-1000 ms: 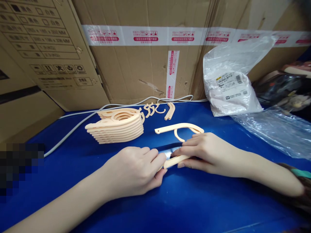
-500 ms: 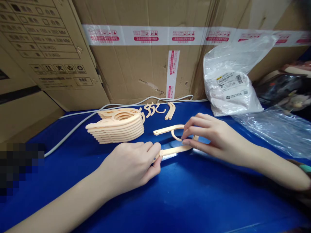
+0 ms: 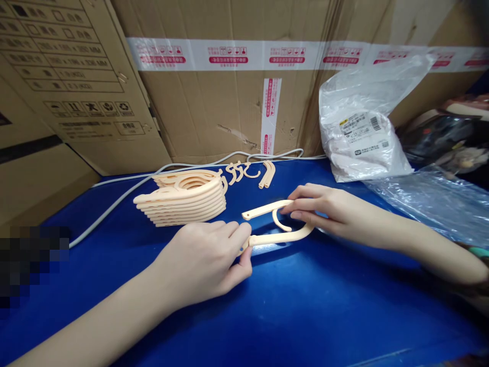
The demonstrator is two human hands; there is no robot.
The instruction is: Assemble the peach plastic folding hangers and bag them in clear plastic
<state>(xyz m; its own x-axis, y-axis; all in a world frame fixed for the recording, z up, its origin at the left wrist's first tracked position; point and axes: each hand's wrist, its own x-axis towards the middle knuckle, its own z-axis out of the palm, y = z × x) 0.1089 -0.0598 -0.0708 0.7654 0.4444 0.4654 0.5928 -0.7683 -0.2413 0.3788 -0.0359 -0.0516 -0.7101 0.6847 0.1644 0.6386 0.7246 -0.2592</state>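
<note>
A cream plastic folding hanger (image 3: 280,237) with a curved hook is held between both hands just over the blue table. My left hand (image 3: 214,257) is closed, its thumb and fingers pinching the near arm's left end; the piece inside the grip is mostly covered. On the far side my right hand (image 3: 324,206) has its fingers closed around the hanger's top, near the base of the hook. The far arm's free end, with a small hole, points left. Behind my left hand lies a neat stack of folded cream hangers (image 3: 183,204).
Loose cream hooks (image 3: 239,172) and curved arm pieces (image 3: 267,174) lie at the back. A grey cable (image 3: 153,173) runs along the cardboard boxes (image 3: 214,112). On the right are a white plastic bag (image 3: 362,137) with a label and clear plastic film (image 3: 439,204).
My right hand has shifted slightly, its fingers now closer around the hanger's top. The hook and far arm have tilted a little, and more of the near arm shows. My left hand stays put.
</note>
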